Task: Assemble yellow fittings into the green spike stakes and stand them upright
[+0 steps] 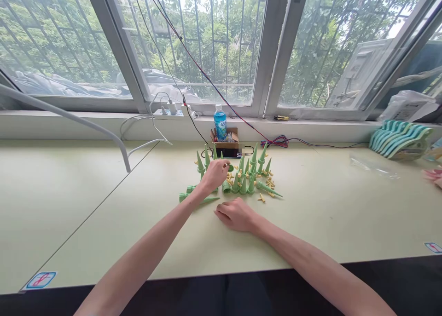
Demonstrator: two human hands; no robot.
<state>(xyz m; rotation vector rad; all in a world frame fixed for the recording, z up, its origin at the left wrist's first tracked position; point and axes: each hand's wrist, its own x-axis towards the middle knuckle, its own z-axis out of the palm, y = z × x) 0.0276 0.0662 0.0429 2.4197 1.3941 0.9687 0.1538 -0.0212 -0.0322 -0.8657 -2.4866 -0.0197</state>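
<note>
My left hand [217, 173] reaches into a cluster of green plastic plant-watering spikes, its fingers pinched together. Just by its fingertips is a round green piece [230, 168]; whether they grip it is hard to make out. Nearer to me, my right hand [236, 214] rests on the table with fingers curled and nothing visible in them. Several spikes stand tip up, such as one green spike [243, 185]; others lie flat, including one lying spike [269, 188] on the right. Small yellow valve pieces [261, 198] are scattered among them. My left hand and forearm hide part of the cluster.
Behind the cluster, a blue-liquid bottle [220, 123] stands at a small cardboard box [235, 136], with a black device [226, 153] in front. Coiled cable [279, 141] lies behind right. Teal hangers [400, 139] and clear plastic [375, 166] are at far right. A grey bar [86, 123] crosses the left.
</note>
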